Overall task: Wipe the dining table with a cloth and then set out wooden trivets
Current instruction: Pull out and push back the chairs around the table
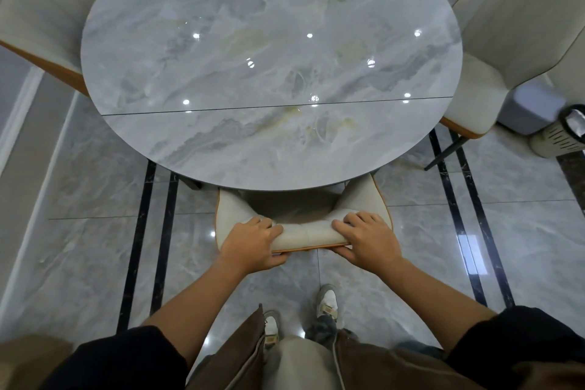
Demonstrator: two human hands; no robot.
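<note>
A round grey marble dining table with a glossy top fills the upper middle of the head view. A cream padded chair stands at its near edge, its seat tucked under the top. My left hand grips the left end of the chair's backrest, fingers over the top and thumb beneath. My right hand grips the right end the same way. No cloth or wooden trivet is in view.
Two more cream chairs stand at the table, one at the left and one at the right. A grey bin and a slotted white basket sit on the tiled floor at the right. My feet are behind the near chair.
</note>
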